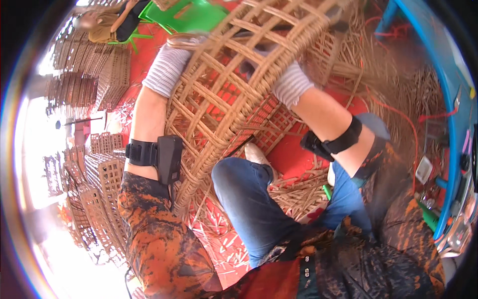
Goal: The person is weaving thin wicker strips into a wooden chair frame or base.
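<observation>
A large woven wicker basket with an open lattice and thick braided edges is tilted up in front of me, above my legs. My left hand, in a glove with a grey-and-white striped cuff, is closed at its far left edge, the fingertips partly hidden by the weave. On the other side my right hand, gloved the same way, reaches behind the braided edge and grips the basket; lattice covers part of its fingers. Both forearms carry black strapped devices.
Stacked lattice baskets stand at the left. A green plastic chair and a seated person are at the far left. Loose cane strips litter the red floor around my legs. A blue table edge curves along the right.
</observation>
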`<state>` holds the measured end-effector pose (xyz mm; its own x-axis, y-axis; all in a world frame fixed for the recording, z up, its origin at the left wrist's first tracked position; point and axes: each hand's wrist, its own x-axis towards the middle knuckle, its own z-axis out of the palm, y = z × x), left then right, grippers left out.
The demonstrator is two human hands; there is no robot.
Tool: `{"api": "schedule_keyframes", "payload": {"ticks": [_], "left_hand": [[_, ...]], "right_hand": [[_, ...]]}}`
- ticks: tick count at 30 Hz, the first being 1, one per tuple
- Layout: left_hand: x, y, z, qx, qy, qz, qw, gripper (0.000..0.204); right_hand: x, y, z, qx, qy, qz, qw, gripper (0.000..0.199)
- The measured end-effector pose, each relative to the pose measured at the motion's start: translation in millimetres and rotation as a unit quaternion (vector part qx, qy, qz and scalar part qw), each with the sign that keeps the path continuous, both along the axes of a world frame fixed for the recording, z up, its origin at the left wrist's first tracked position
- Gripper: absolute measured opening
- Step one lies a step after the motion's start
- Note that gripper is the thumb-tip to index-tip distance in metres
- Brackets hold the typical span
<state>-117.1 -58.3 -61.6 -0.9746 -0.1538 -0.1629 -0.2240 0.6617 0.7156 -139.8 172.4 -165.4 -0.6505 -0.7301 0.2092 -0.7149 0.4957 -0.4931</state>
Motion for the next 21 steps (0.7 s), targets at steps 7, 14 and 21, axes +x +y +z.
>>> {"api": "schedule_keyframes", "payload": {"ticks": [7,14,21], "left_hand": [[-10.5,-5.9,3.4,0.050,-0.020,0.012,0.998,0.029],[-13.6,-5.2,1.1,0.083,-0.051,0.059,0.994,0.029],[-19.8,-8.5,-1.3,-0.012,0.048,-0.128,0.990,0.028]], "right_hand": [[0.2,-1.1,-0.6,0.033,0.012,-0.005,0.999,0.030],[0.0,-1.7,-2.1,0.051,0.014,-0.003,0.999,0.030],[-5.9,-5.2,1.3,0.047,0.013,0.001,0.999,0.030]]}}
